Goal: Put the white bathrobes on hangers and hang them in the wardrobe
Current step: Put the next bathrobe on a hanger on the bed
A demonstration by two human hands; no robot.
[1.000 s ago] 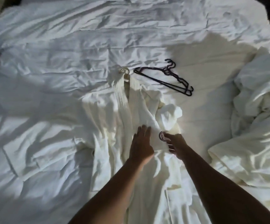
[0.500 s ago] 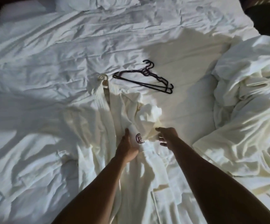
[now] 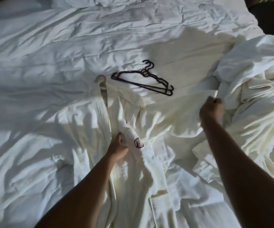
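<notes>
A white bathrobe [image 3: 133, 162] lies spread on the bed, its collar over a pale hanger whose hook [image 3: 100, 79] sticks out at the top. My left hand [image 3: 119, 148] grips the robe's front panel beside a dark striped logo [image 3: 138, 143]. My right hand [image 3: 211, 109] is a fist pulling the robe's right side or sleeve out towards the right. Two dark hangers [image 3: 144, 81] lie stacked on the sheet just beyond the robe. A second white bathrobe [image 3: 254, 89] is heaped at the right.
The bed [image 3: 50, 46] is covered with a crumpled white duvet, partly in shadow. A pillow [image 3: 18, 7] shows at the far left top. Dark floor shows past the bed's top right corner. No wardrobe is in view.
My right hand has swung out to the right, drawing the robe's right side flat. My left hand has taken hold of the front panel by the logo. The view shifted left.
</notes>
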